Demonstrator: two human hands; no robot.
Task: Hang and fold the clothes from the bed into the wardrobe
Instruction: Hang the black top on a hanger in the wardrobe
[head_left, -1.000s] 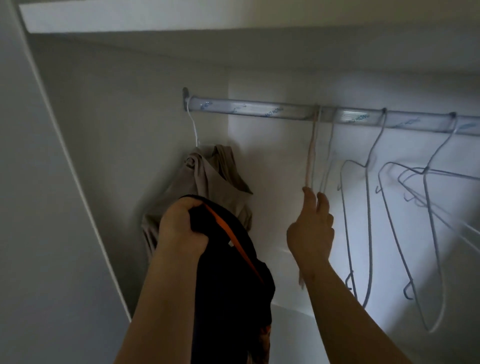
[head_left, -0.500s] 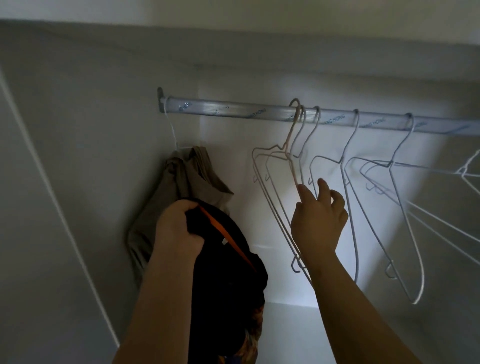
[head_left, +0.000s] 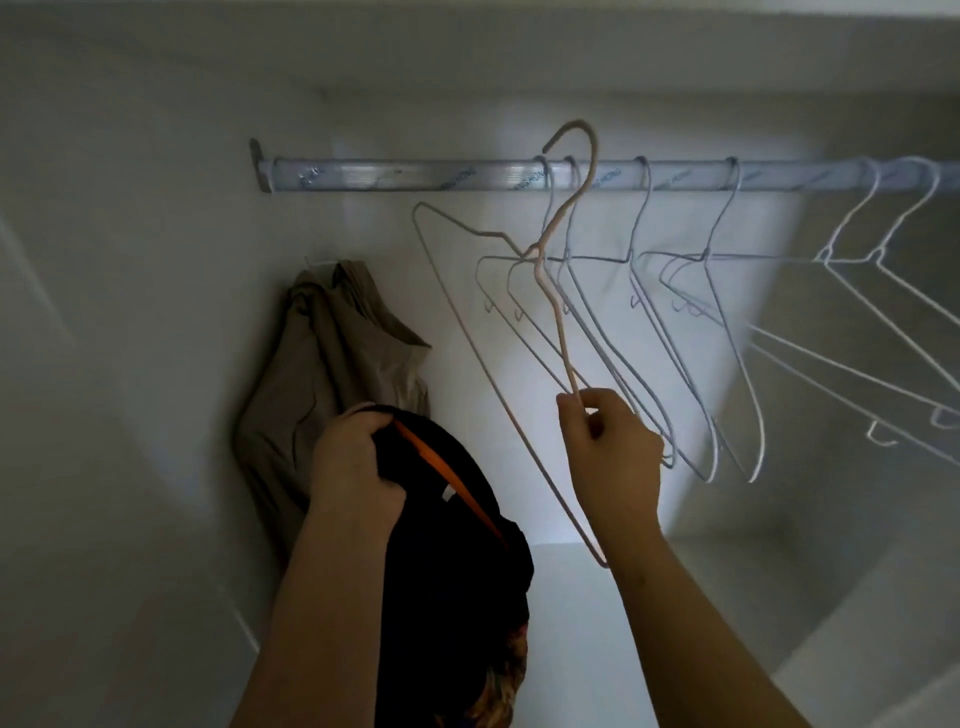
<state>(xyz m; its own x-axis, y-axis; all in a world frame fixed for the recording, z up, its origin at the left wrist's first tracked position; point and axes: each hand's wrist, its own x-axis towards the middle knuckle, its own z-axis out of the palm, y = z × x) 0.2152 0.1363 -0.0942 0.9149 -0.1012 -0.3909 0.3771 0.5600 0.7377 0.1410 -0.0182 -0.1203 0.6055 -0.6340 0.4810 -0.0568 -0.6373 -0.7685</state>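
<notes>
My left hand (head_left: 353, 467) grips a black garment with an orange stripe (head_left: 457, 545), bunched and hanging down in front of me. A pink wire hanger (head_left: 553, 291) is pinched by my right hand (head_left: 608, 457) at its lower wire. Its hook is lifted just above the wardrobe rail (head_left: 415, 174), clear of it. A beige garment (head_left: 332, 374) hangs against the wardrobe's left wall, behind my left hand.
Several empty white wire hangers (head_left: 696, 322) hang on the rail to the right of the pink one, more at far right (head_left: 883, 291). The wardrobe's left wall (head_left: 130, 312) is close. A white shelf surface (head_left: 566, 597) lies below.
My right hand closed on the pink hanger and lifted it, so its hook came off the rail. My left hand kept hold of the black garment.
</notes>
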